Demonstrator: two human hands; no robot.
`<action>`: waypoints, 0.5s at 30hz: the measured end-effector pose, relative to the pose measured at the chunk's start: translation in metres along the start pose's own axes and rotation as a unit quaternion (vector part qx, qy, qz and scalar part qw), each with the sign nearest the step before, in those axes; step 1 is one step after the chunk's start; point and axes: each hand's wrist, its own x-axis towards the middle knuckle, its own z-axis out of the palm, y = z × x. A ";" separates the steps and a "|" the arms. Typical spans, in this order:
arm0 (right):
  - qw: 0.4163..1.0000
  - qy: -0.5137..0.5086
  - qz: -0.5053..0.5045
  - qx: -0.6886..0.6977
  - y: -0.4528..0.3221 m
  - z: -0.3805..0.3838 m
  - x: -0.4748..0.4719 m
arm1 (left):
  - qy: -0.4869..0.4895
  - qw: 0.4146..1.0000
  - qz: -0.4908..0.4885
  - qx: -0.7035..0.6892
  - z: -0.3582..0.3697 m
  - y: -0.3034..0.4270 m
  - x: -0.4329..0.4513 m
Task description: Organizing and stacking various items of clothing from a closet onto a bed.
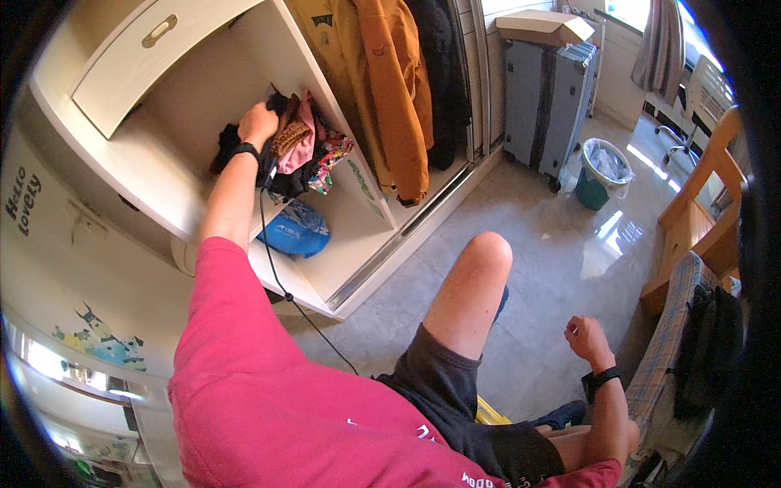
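My left hand (259,126) reaches into an open wardrobe shelf (189,116) with its fingers closed around a piece of dark cloth (277,102). Folded clothes are bunched against the shelf's side panel: a pink garment (300,149), a brown ribbed piece (289,139), a floral print cloth (329,160) and black fabric. A black cable (276,268) hangs down from near my left wrist. Low on the right, my right hand (589,339) hovers above my bent leg, fingers curled and nothing seen in them. Each wrist wears a dark band.
Below the shelf lies a blue bag (297,229). Orange and mustard jackets (393,91) hang beside the partition. A grey suitcase (537,110) with a cardboard box (543,27) on top, a lined bin (601,177) and a wooden bed frame (695,226) border the tiled floor (549,256).
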 end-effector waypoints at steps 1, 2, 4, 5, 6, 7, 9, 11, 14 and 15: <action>1.000 0.000 -0.007 -0.006 0.000 0.000 0.000 | 0.017 0.999 -0.022 -0.037 0.002 -0.019 0.015; 1.000 0.000 -0.007 -0.003 0.001 0.001 -0.001 | 0.003 0.992 -0.067 -0.104 0.007 -0.039 0.029; 1.000 -0.007 -0.015 0.006 0.001 0.001 -0.003 | -0.029 0.949 -0.154 -0.272 0.021 -0.082 0.049; 1.000 -0.018 -0.006 0.005 0.001 0.002 -0.003 | -0.016 0.914 -0.192 -0.356 0.032 -0.101 0.053; 1.000 -0.009 -0.019 -0.008 0.000 0.003 -0.004 | -0.024 0.891 -0.208 -0.402 0.040 -0.115 0.059; 0.999 0.003 -0.042 -0.023 0.000 0.003 -0.005 | -0.038 0.856 -0.243 -0.455 0.046 -0.125 0.062; 0.999 -0.008 -0.031 -0.018 -0.001 0.005 -0.006 | -0.020 0.865 -0.238 -0.441 0.054 -0.130 0.057; 0.999 -0.018 -0.029 -0.015 -0.002 0.006 -0.006 | -0.029 0.852 -0.248 -0.460 0.047 -0.116 0.042; 0.999 -0.049 0.009 -0.017 -0.003 0.006 -0.006 | -0.080 0.943 -0.130 -0.294 0.008 -0.075 0.013; 0.999 -0.038 -0.002 -0.013 -0.004 0.006 -0.007 | -0.090 0.960 -0.084 -0.253 -0.006 -0.060 0.001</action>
